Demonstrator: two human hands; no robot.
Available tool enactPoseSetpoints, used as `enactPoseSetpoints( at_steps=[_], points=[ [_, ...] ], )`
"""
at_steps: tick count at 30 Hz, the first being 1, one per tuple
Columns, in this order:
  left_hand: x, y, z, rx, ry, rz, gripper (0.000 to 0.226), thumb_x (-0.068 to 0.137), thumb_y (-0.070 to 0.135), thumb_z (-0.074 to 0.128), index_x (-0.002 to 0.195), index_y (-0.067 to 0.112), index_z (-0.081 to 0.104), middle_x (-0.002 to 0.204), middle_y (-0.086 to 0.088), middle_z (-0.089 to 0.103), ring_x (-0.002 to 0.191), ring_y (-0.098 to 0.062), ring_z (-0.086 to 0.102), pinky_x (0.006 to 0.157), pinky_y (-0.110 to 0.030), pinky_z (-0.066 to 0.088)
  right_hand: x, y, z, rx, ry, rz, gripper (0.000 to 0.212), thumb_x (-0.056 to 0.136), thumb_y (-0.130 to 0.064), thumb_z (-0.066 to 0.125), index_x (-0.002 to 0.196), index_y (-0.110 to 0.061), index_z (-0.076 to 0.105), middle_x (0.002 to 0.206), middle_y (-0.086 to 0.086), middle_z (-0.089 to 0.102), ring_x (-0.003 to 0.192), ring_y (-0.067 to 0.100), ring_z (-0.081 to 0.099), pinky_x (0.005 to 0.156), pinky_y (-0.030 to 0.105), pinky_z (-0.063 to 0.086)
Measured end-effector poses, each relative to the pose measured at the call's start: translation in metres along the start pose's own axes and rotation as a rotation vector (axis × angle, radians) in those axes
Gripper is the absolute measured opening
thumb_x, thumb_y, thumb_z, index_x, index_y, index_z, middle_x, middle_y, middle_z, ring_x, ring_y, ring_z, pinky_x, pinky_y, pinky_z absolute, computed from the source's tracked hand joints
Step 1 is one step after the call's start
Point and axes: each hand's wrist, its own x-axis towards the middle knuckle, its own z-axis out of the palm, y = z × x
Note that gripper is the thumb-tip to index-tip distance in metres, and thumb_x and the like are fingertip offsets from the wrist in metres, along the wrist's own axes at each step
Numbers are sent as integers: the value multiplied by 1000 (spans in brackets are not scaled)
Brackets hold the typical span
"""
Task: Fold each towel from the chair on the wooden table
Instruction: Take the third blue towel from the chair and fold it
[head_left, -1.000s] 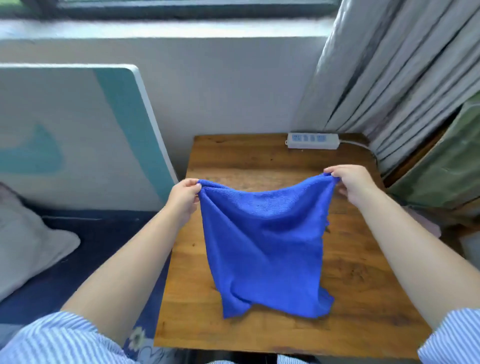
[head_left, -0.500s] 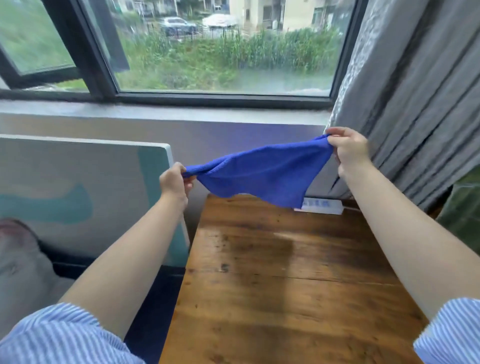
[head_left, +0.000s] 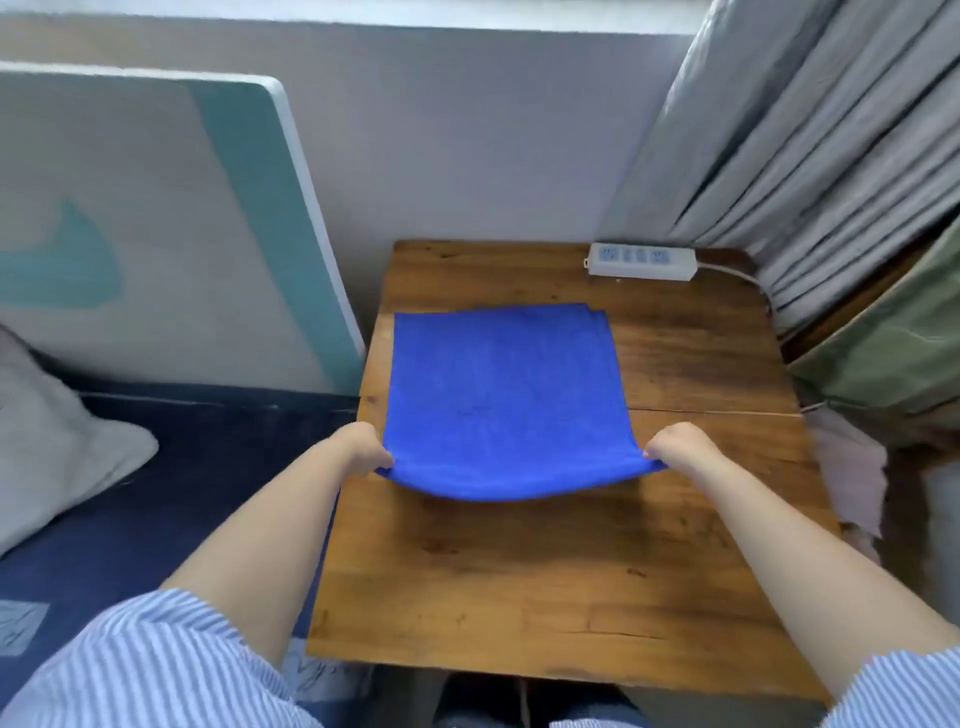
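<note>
Blue towel (head_left: 504, 395), earlier held aloft, now lies on table (head_left: 545, 582), corners pinched by left hand (head_left: 363, 448) and right hand (head_left: 675, 448).

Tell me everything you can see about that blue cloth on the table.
The bright blue fluffy towel looks like soft microfibre, roughly square. It lies spread on the brown wooden table, its far edge flat and slightly uneven at the far right corner. Its near edge is lifted and sags between the left hand and the right hand, each pinching a near corner.
</note>
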Motion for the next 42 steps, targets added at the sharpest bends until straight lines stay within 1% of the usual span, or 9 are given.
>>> enactPoseSetpoints(
  at_steps=[3, 11, 15, 21, 23, 26, 29, 33, 42],
  points=[
    [-1, -6, 32, 148, -156, -32, 30, 89, 13, 46, 60, 15, 37, 61, 2, 43, 60, -15, 45, 41, -18, 29, -5, 30, 33, -74, -83, 30, 26, 75, 0, 48, 52, -10, 42, 61, 9, 41, 64, 20, 37, 52, 26, 24],
    [7, -21, 76, 207, -164, -133, 35, 91, 14, 40, 59, 16, 28, 60, 4, 31, 53, -12, 30, 49, -22, 27, -15, 61, 63, -140, -80, -80, 19, 78, 2, 51, 72, -11, 63, 80, 3, 60, 79, 16, 53, 68, 19, 35],
    [11, -36, 96, 225, -159, -169, 30, 92, 19, 44, 63, 17, 37, 70, 3, 41, 82, -21, 45, 80, -30, 43, -21, 83, 73, -227, -84, -57, 21, 78, 0, 50, 72, -16, 62, 93, 6, 67, 94, 23, 59, 77, 26, 43],
    [6, -35, 123, 261, -234, -182, 26, 93, 21, 42, 67, 18, 41, 76, 4, 45, 86, -21, 46, 73, -24, 37, -20, 80, 73, -591, -265, 25, 20, 84, -9, 39, 86, -18, 57, 117, 7, 61, 98, 24, 55, 81, 27, 44],
    [9, -28, 118, 249, -158, -187, 14, 92, 19, 42, 88, 14, 54, 97, 1, 56, 92, -22, 54, 72, -27, 42, -13, 67, 67, -654, -228, 39, 30, 85, -11, 39, 109, -15, 57, 125, 7, 56, 112, 27, 53, 91, 31, 42],
    [18, -8, 98, 304, -30, -162, 21, 92, 14, 40, 107, 12, 55, 108, -2, 57, 98, -21, 58, 68, -24, 39, 4, 38, 51, -645, -94, 8, 28, 86, -13, 41, 110, -12, 57, 122, 7, 58, 114, 27, 53, 88, 31, 41],
    [31, 21, 74, 358, 12, -127, 16, 92, 9, 37, 93, 12, 52, 85, -1, 49, 80, -20, 50, 54, -22, 35, 24, 10, 38, -554, -23, 5, 10, 85, -10, 43, 81, -11, 52, 107, 9, 60, 106, 28, 56, 76, 29, 38],
    [55, 63, 45, 373, 90, -89, 26, 88, 5, 37, 64, 12, 38, 66, 1, 36, 63, -16, 40, 44, -21, 24, 57, -26, 24, -488, 65, -63, 17, 83, -8, 44, 66, -11, 42, 106, 9, 62, 103, 29, 56, 75, 28, 37],
    [119, 117, 2, 307, 188, -5, 23, 91, 14, 38, 109, 7, 51, 110, -9, 52, 98, -25, 49, 70, -31, 39, 136, -89, 3, -442, 211, -258, 28, 86, -4, 43, 112, -5, 53, 120, 14, 52, 116, 32, 43, 90, 37, 39]
  ],
)
